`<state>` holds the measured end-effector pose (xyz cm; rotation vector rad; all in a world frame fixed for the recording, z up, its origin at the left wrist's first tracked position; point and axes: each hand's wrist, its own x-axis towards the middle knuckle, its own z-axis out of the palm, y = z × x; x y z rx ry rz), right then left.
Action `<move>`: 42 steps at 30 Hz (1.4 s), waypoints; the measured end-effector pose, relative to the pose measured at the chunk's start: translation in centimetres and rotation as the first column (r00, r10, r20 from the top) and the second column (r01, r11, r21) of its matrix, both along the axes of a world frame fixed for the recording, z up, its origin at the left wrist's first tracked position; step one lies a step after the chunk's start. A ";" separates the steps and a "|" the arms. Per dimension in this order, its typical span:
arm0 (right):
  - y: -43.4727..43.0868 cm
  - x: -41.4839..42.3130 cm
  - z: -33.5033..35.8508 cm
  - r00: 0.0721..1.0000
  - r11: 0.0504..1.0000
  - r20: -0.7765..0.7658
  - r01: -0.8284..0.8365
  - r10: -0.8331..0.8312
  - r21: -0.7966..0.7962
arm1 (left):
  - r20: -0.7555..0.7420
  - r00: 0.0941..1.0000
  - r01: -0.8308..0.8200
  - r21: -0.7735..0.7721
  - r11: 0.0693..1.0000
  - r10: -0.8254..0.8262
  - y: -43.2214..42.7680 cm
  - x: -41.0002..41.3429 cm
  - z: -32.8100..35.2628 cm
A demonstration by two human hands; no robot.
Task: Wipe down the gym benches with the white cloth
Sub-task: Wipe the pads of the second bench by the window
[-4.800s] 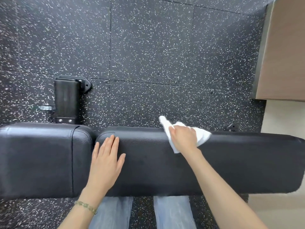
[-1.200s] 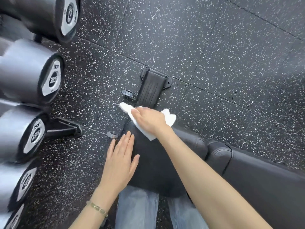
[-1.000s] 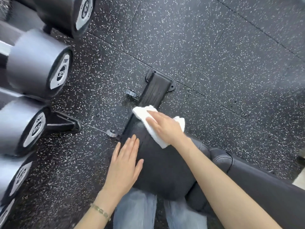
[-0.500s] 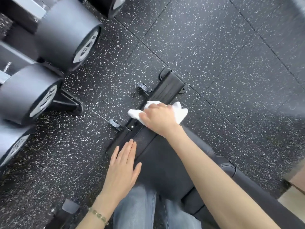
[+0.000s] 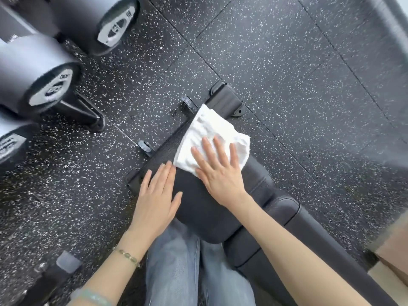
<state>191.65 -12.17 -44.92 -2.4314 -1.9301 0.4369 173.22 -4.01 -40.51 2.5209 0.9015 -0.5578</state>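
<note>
A black padded gym bench [image 5: 198, 208] runs from the middle of the view down to the lower right. Its seat pad ends at a black metal foot bar [image 5: 225, 100]. The white cloth [image 5: 207, 131] lies spread over the far end of the seat pad. My right hand [image 5: 218, 171] presses flat on the cloth with straight, spread fingers. My left hand [image 5: 156, 195] rests flat on the pad's left edge, fingers straight, fingertips next to the cloth. A bead bracelet is on my left wrist.
Large grey dumbbells [image 5: 46, 82] on a rack fill the upper left, close to the bench end. A black rack foot [image 5: 88, 113] sits on the speckled rubber floor [image 5: 287, 62]. My jeans-clad legs [image 5: 176, 261] are below the bench. A tan surface [image 5: 393, 250] shows at the right edge.
My right hand has flattened out on the cloth, which is now spread wider over the pad's end. The view swung further left along the bench. My left hand stays flat on the pad.
</note>
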 end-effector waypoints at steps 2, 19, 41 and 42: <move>-4.3 -0.6 0.0 1.000 1.000 0.002 0.007 -0.007 -0.008 | -0.006 1.000 -0.005 0.028 1.000 0.005 -1.2 0.0 -0.3; 2.8 2.7 -0.5 0.999 0.999 -0.030 -0.032 0.033 0.041 | 0.010 0.999 -0.048 0.099 0.994 0.048 -3.6 -0.4 -1.0; -9.7 -8.8 -0.7 0.975 0.975 0.047 0.215 -0.218 0.053 | 0.012 0.998 -0.063 0.075 0.995 0.062 -5.0 -4.5 -1.4; -8.2 -8.3 -0.7 0.986 0.986 0.047 0.156 -0.159 0.059 | 0.013 0.998 -0.068 0.079 0.995 0.067 -5.1 -4.7 -1.4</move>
